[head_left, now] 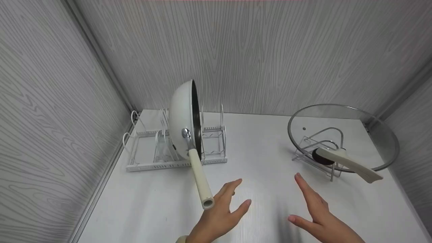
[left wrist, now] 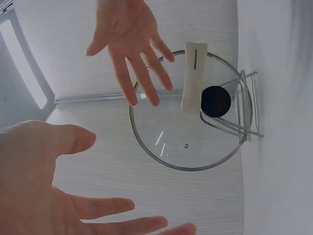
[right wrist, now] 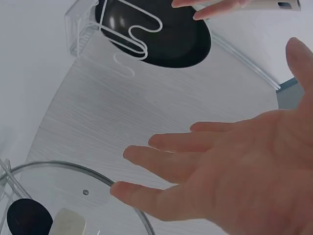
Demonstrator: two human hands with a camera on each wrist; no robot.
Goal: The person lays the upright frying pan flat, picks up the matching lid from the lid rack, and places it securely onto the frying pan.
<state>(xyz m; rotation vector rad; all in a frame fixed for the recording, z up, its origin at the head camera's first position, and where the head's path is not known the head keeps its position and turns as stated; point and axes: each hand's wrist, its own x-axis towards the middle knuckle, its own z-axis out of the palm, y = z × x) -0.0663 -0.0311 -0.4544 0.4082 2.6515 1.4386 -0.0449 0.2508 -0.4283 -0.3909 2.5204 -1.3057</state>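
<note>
A white frying pan (head_left: 180,118) with a dark inside stands on edge in a white wire rack (head_left: 145,166), its cream handle (head_left: 199,177) pointing toward me. My left hand (head_left: 219,216) is beside and partly below the handle's end, fingers spread, holding nothing. Across from it my right hand (head_left: 320,212) is spread too, with nothing in it. Beyond the right hand, a glass lid (head_left: 368,141) with a metal rim leans in a small wire stand (head_left: 332,173). The lid has a long cream handle (head_left: 354,165) and a dark round part (left wrist: 215,102).
Both racks stand on a white tabletop (head_left: 256,152). Grey wood-grain panels (head_left: 249,57) enclose it at the back and on both sides. The pan handle juts out over the front of the table near the left hand.
</note>
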